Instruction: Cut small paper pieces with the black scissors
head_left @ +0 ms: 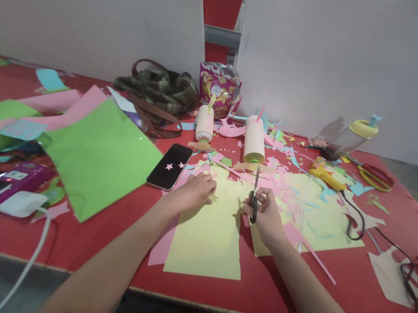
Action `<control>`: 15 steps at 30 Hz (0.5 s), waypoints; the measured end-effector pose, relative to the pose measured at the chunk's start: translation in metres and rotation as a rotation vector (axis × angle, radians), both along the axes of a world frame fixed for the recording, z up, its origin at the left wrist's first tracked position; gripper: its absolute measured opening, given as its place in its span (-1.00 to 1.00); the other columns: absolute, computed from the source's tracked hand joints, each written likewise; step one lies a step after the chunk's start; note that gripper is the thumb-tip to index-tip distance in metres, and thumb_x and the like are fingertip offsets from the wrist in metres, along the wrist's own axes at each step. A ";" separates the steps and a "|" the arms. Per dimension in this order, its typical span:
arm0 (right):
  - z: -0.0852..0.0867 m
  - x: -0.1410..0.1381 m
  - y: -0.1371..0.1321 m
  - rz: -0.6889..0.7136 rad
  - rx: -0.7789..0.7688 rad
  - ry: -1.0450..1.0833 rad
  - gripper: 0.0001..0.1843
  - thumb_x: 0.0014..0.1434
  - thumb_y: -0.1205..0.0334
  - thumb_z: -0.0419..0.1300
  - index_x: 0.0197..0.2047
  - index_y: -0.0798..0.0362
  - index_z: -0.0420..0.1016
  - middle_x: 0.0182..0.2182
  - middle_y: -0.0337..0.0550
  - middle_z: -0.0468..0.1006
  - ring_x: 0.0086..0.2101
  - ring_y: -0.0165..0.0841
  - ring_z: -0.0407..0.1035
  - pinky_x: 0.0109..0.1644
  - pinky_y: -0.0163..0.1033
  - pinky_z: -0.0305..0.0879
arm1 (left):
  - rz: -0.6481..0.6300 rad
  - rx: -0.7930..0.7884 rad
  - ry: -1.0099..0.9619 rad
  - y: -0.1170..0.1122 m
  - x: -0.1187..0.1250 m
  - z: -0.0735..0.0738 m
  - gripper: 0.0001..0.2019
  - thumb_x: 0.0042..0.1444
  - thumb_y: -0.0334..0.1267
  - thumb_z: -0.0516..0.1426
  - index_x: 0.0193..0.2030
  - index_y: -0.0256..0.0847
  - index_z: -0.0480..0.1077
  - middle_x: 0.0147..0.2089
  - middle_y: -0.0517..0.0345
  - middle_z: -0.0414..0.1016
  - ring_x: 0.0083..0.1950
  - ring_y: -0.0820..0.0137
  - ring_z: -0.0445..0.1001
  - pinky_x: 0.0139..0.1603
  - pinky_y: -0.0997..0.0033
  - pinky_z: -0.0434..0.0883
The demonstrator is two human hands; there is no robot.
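Head view: right hand [267,215] grips scissors [253,197]; left hand [196,189] presses yellow paper [208,237].

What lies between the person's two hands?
Head view: a pale yellow paper sheet, between the left hand and the right hand holding black-handled scissors.

The left hand [195,191] presses flat on a pale yellow sheet [209,232] lying on the red desk [69,241]. The right hand [267,215] grips black scissors [254,195], blades pointing away, just beside the sheet's right edge. A phone [170,166] lies nearby amid paper scraps [288,191].
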State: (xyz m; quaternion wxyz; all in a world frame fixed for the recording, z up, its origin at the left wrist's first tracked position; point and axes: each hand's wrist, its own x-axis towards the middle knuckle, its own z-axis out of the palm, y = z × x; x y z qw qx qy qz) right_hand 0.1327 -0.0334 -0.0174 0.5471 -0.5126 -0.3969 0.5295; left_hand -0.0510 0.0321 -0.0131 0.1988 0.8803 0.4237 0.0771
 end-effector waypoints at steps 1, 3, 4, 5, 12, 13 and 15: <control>0.000 0.000 0.000 -0.001 0.000 -0.002 -0.64 -0.24 0.46 0.17 -0.40 -0.05 0.10 -0.51 -0.39 0.27 -0.51 -0.49 0.26 -0.57 -0.42 0.20 | 0.010 -0.009 -0.015 0.000 0.000 0.001 -0.94 -0.13 -0.37 0.07 -0.51 -0.26 0.21 -0.39 0.15 0.28 -0.31 0.38 0.22 -0.33 0.42 0.12; 0.001 0.000 0.000 -0.003 0.007 -0.003 -0.64 -0.23 0.45 0.18 -0.40 -0.05 0.11 -0.50 -0.39 0.27 -0.51 -0.49 0.26 -0.57 -0.42 0.20 | 0.038 -0.024 -0.052 0.000 -0.001 0.004 -0.92 -0.08 -0.37 0.01 -0.54 -0.25 0.18 -0.46 0.18 0.28 -0.39 0.42 0.24 -0.41 0.46 0.13; 0.002 0.000 0.000 -0.004 0.013 -0.002 -0.64 -0.23 0.45 0.18 -0.40 -0.05 0.11 -0.50 -0.38 0.27 -0.51 -0.48 0.26 -0.57 -0.42 0.20 | 0.054 -0.028 -0.071 0.000 -0.002 0.005 -0.91 -0.05 -0.35 -0.01 -0.54 -0.24 0.18 -0.48 0.20 0.28 -0.42 0.44 0.25 -0.44 0.48 0.13; 0.002 -0.001 0.000 -0.006 0.021 -0.001 -0.65 -0.23 0.44 0.18 -0.40 -0.05 0.11 -0.50 -0.38 0.28 -0.52 -0.49 0.26 -0.57 -0.41 0.20 | 0.068 -0.024 -0.086 0.000 -0.002 0.006 -0.90 -0.03 -0.32 -0.03 -0.53 -0.24 0.18 -0.49 0.21 0.28 -0.44 0.45 0.26 -0.46 0.50 0.13; 0.002 0.000 0.000 -0.069 0.073 0.014 -0.66 -0.22 0.41 0.19 -0.41 -0.04 0.10 -0.49 -0.37 0.28 -0.52 -0.49 0.26 -0.55 -0.41 0.18 | 0.269 -0.322 -0.574 -0.006 0.007 0.009 -0.86 -0.01 -0.20 -0.02 -0.46 -0.23 0.16 -0.52 0.25 0.31 -0.52 0.48 0.39 -0.52 0.53 0.24; 0.002 0.000 0.001 -0.084 0.076 0.017 -0.65 -0.22 0.41 0.19 -0.40 -0.05 0.10 -0.49 -0.37 0.28 -0.52 -0.49 0.26 -0.55 -0.41 0.17 | 0.291 -0.345 -0.634 -0.007 0.008 0.009 -0.87 -0.02 -0.21 -0.01 -0.46 -0.22 0.15 -0.53 0.26 0.30 -0.51 0.47 0.41 -0.51 0.53 0.26; 0.002 0.001 0.001 -0.114 0.082 0.020 -0.64 -0.22 0.40 0.20 -0.40 -0.05 0.10 -0.47 -0.37 0.28 -0.51 -0.50 0.26 -0.55 -0.42 0.17 | 0.341 -0.343 -0.719 -0.008 0.009 0.011 -0.87 -0.02 -0.21 0.00 -0.44 -0.22 0.14 -0.53 0.27 0.30 -0.50 0.46 0.42 -0.49 0.53 0.28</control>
